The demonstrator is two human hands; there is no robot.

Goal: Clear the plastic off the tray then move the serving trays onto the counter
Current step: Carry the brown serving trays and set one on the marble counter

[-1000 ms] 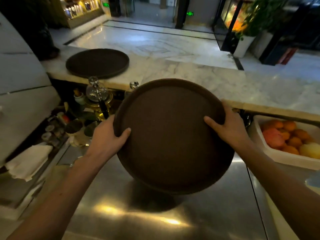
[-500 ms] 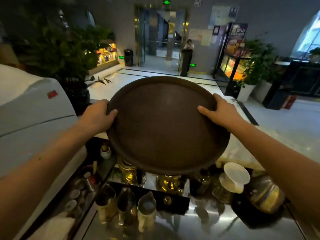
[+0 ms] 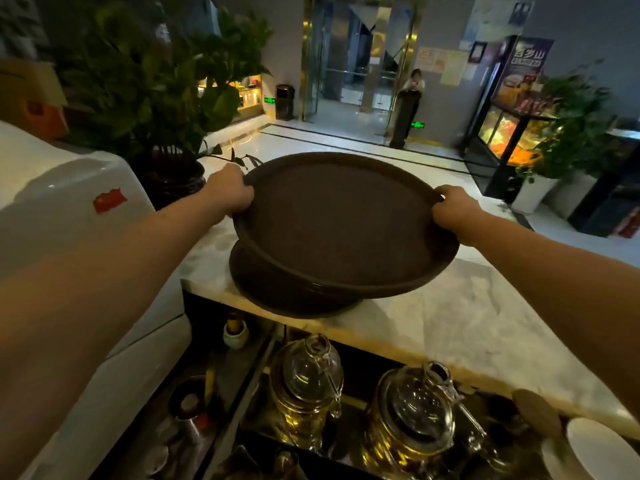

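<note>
I hold a round dark brown serving tray [image 3: 343,226] nearly level over the marble counter [image 3: 460,313]. My left hand [image 3: 228,195] grips its far left rim and my right hand [image 3: 450,211] grips its right rim. Directly beneath it a second dark round tray [image 3: 277,292] lies flat on the counter, mostly hidden by the held one. The held tray's near edge hangs a little above the lower tray. No plastic is visible on either tray.
Below the counter's front edge stand two glass jars [image 3: 306,386] with golden liquid, small cups and white dishes [image 3: 602,452]. A white machine [image 3: 69,209] sits at left, a potted plant [image 3: 156,98] behind it. A person stands far off by the doors.
The tray went from tilted upright in front of me to nearly flat, moved forward and down over the tray on the counter. Both hands kept their grip.
</note>
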